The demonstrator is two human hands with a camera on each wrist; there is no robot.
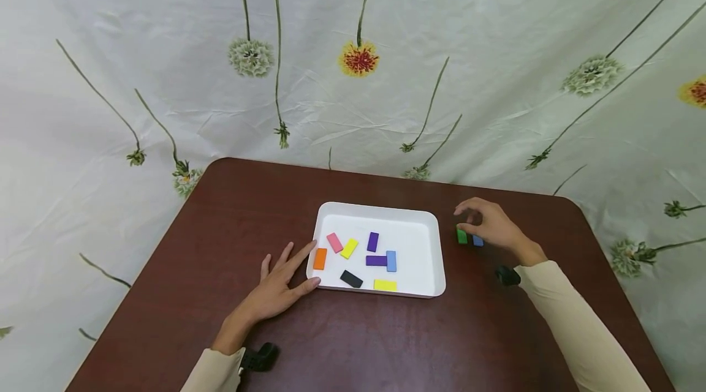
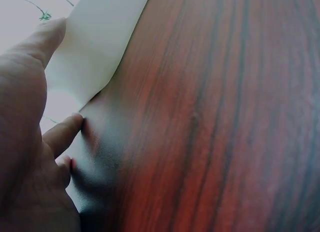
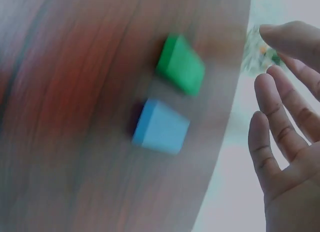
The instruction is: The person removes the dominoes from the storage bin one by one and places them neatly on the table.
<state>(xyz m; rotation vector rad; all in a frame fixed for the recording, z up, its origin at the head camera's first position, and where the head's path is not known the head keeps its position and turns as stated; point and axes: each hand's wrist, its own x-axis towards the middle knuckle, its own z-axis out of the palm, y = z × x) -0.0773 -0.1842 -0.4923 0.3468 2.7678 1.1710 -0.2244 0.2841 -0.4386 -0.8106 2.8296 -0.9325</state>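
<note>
A white tray (image 1: 416, 257) lies on the table, and my left hand (image 1: 278, 288) touches its left edge with spread fingers. In the left wrist view, thumb and fingertips rest along the tray's side (image 2: 95, 42). Beyond the tray's right side, my right hand (image 1: 496, 226) hovers over a green block (image 1: 461, 236) and a blue block (image 1: 477, 241). The right wrist view shows the green block (image 3: 181, 66) and blue block (image 3: 162, 127) apart on the wood, with the right hand (image 3: 290, 127) holding nothing, its fingers loosely bent.
Inside the tray lie an orange block (image 1: 320, 258), a pink block (image 1: 334, 242), a black block (image 1: 351, 279), and several yellow, purple and light blue ones. The dark wooden table (image 1: 386, 343) ends at a flowered white cloth (image 1: 309, 92) behind it.
</note>
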